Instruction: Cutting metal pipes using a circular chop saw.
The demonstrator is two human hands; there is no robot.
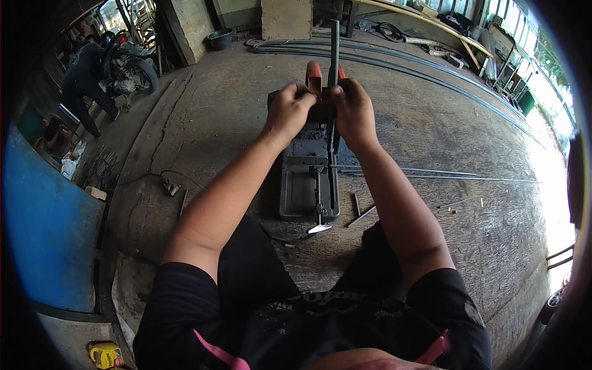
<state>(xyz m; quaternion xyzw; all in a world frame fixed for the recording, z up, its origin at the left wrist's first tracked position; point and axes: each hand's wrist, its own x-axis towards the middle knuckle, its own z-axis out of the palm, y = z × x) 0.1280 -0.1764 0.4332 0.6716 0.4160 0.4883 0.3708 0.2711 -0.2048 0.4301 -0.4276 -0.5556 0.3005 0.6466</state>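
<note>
Head view: how far along is the work on this workshop floor?

Under way, by all appearances. Short metal pieces lie loose just right of the cut-off saw, suggesting some cutting is done. Two long rods run up to the saw's right side, and a bundle of rods stretches near the floor's far edge, so stock seems to be left. How many cuts that means, nobody can tell from here.

And the hands?

Both reach the saw's upper part. The left hand has its fingers curled in, thumb and forefinger close together beside an orange part. The right hand also has its fingers bent tight, thumb against a narrow grey bar. Both appear to grip the saw; exactly which piece each has hold of is hidden.

Where does the saw sit, and which way does it point?

On the floor, directly ahead of the worker. Its long axis runs from the worker toward the floor's far edge, crank handle at the near end, grey bar extending along the same line. The two rods lie crosswise to it.
</note>
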